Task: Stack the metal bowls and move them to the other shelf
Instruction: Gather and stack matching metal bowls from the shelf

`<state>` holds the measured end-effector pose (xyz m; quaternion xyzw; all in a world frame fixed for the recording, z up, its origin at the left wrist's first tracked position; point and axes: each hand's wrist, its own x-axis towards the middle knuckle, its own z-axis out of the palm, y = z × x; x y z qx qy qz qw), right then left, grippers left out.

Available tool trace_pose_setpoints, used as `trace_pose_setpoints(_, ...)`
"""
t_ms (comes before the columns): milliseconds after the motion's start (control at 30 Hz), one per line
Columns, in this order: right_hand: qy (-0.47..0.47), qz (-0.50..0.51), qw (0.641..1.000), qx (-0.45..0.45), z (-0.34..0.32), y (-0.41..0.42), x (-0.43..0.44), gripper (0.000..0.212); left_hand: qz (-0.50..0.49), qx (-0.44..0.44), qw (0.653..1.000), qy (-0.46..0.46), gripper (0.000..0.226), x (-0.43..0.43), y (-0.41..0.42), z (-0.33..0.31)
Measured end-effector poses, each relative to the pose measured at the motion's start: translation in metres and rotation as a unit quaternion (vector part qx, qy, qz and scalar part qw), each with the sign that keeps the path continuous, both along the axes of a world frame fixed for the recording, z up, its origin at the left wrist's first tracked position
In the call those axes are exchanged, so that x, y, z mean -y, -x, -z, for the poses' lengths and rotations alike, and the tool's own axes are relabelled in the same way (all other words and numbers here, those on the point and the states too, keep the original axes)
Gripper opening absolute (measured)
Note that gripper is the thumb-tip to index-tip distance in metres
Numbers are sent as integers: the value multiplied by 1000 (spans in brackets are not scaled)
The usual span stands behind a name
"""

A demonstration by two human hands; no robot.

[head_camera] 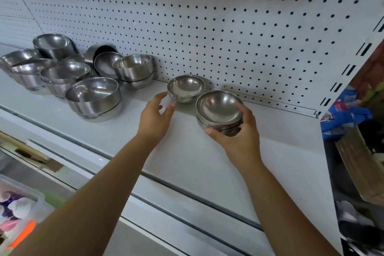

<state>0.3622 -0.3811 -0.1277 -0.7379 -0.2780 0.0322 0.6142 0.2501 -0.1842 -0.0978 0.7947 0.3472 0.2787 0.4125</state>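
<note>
Metal bowl stack [218, 108] gripped by right hand [239, 141]

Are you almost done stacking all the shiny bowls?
Not yet. Done: a few small bowls are nested into a stack. In hand: the right hand grips that stack while the left hand reaches for the next small bowls. Left: the big bowls at the left, some stacked in twos, all on this shelf.

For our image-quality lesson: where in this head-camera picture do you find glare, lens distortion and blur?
Head view: glare spots shine inside the bowls on the left and in the stacked bowls the right hand holds; the wide lens curves the pegboard rows and shelf edge; the plastic bin at lower left is blurred.
</note>
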Motion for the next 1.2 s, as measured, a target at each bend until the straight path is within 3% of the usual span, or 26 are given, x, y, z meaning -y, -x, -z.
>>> trace_pose_setpoints(167, -21, -5, 1000, -15, 4, -3, -2, 102, 13, -50, 998, -22, 52, -22, -24, -1)
trace_pose_setpoints(300, -26, -12, 999, -14, 5, -3, -3, 101, 7, -24, 1000, 11, 42, -33, -34, 3)
trace_pose_setpoints(633, -18, -21, 1000, -10, 5, -4, -6, 103, -9, 61, 998, -17, 19, -37, -28, 0)
trace_pose_setpoints(833, -6, -54, 997, -54, -2, -2, -8, 133, 35, 136, 989, -40, 14, -20, -14, -32)
trace_pose_setpoints(1000, -10, -80, 994, -80, 0, -3, -9, 143, 145, 104, 980, -86, 27, -6, 1, -44)
trace_pose_setpoints(1200, 5, -90, 993, -71, 1, -2, -11, 142, 158, 51, 979, -115, 31, 5, 12, -35)
